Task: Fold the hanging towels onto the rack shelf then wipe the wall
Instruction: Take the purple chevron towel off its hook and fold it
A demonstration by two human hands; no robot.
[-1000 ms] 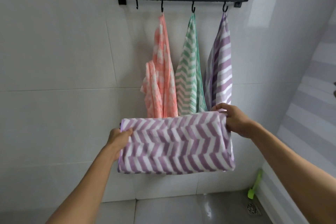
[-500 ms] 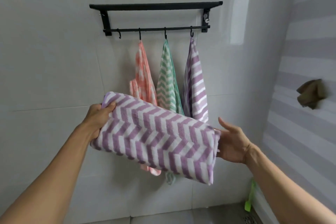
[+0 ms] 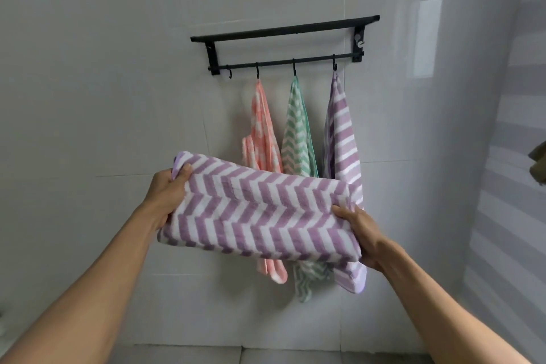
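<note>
Folded purple towel (image 3: 260, 213) with a white zigzag pattern is held in the air in front of the white tiled wall (image 3: 103, 97), below the black rack (image 3: 283, 44) and well short of its top shelf. It spans the gap between the two hands, its left end higher than its right. The left hand (image 3: 168, 195) pinches the upper left corner, thumb on the front face and fingers hidden behind the cloth. The right hand (image 3: 362, 235) grips the right end, thumb pressed on the front and fingers curled out of sight underneath.

Compared with half a second ago, the right hand, then spread open beside the towel's end, has closed onto it, and the towel sits less steeply tilted. The rack now appears higher and further right in view.

Behind the held towel hang three others from hooks on the rack's lower bar: an orange towel (image 3: 261, 127), a green towel (image 3: 298, 133) and a striped purple towel (image 3: 342, 133). Their middle parts are covered by the held towel. A brownish object (image 3: 539, 165) at the right edge is cut off and cannot be identified
</note>
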